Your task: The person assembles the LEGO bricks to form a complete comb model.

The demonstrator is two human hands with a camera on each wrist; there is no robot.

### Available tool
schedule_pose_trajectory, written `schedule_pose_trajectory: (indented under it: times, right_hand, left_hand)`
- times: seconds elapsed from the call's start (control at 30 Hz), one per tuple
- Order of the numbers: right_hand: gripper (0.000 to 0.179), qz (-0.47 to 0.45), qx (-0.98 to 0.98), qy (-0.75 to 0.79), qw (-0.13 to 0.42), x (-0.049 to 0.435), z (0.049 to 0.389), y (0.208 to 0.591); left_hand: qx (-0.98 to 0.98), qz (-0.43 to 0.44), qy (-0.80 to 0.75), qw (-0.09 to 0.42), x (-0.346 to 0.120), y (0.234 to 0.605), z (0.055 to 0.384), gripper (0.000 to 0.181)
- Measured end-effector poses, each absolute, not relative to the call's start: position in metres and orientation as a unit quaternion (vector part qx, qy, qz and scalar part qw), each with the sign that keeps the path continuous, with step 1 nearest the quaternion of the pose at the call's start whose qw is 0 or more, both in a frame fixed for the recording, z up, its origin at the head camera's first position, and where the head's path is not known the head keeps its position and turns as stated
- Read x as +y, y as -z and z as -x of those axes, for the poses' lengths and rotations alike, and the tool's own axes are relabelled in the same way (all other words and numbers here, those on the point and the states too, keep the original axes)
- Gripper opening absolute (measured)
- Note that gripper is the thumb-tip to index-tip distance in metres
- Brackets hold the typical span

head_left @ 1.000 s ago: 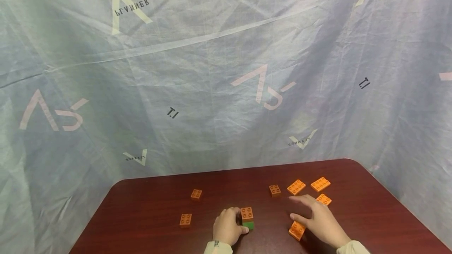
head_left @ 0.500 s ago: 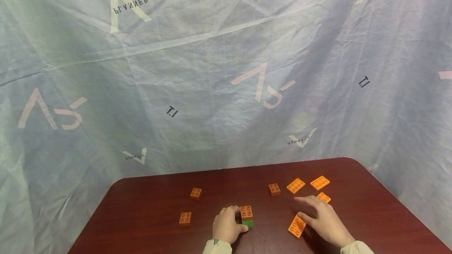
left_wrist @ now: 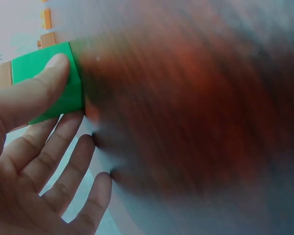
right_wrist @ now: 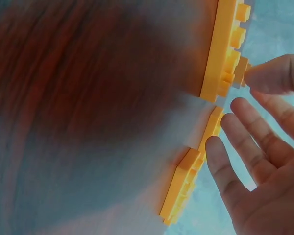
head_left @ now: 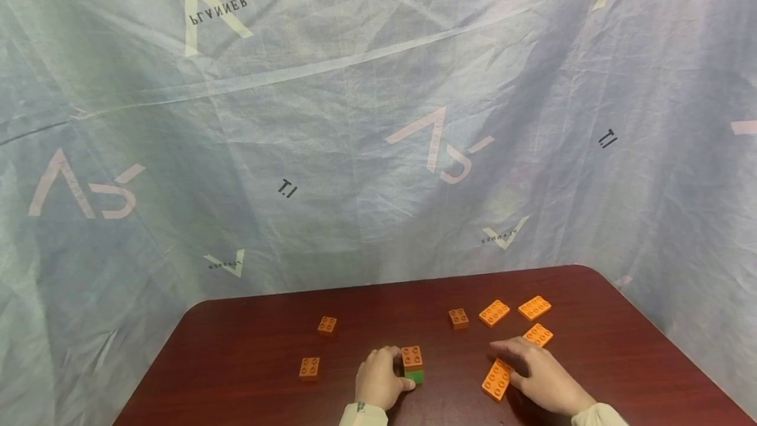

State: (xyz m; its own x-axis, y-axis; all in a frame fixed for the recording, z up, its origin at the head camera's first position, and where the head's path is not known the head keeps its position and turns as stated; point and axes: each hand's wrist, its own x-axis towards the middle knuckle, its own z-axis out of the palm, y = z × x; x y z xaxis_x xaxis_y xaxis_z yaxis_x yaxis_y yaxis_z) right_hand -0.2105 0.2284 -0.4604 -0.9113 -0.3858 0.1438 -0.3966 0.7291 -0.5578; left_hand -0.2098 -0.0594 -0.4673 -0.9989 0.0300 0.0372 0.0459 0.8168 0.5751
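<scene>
My left hand (head_left: 376, 378) holds a green brick (head_left: 415, 377) between thumb and fingers. An orange square brick (head_left: 412, 357) with studs sits on top of it. Up close in the left wrist view, the thumb presses flat on one face of the green brick (left_wrist: 27, 68). My right hand (head_left: 547, 380) hovers with relaxed fingers beside an orange studded plate (head_left: 495, 381), thumb at its right edge and index finger past its far end. That plate (right_wrist: 215, 54) stands apart from the palm in the right wrist view, and the hand grips nothing.
Two orange square bricks lie on the left, one nearer (head_left: 309, 368) and one farther (head_left: 328, 325). Another square brick (head_left: 458, 318) lies beyond the stack. Orange plates (head_left: 494, 312) lie at the back right, one (head_left: 538, 334) just behind my right hand. A grey cloth (head_left: 355, 150) hangs behind the table.
My right hand has shifted right and lower, its thumb going from above the near orange plate to its right edge, uncovering more of the plate. The left hand and its stack have stayed put.
</scene>
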Motion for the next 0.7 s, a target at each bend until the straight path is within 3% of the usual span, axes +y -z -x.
schedule_pose_trajectory:
  times: [0.43, 0.7]
  right_hand:
    - [0.047, -0.267, -0.921, -0.278, -0.052, 0.2288, 0.2128, 0.4628]
    - [0.044, -0.258, -0.926, -0.272, -0.045, 0.2299, 0.2116, 0.4658]
  left_hand:
    - [-0.954, 0.024, 0.299, 0.022, -0.0601, 0.4699, 0.2102, 0.040]
    - [-0.955, 0.022, 0.293, 0.024, -0.0603, 0.4705, 0.2102, 0.042]
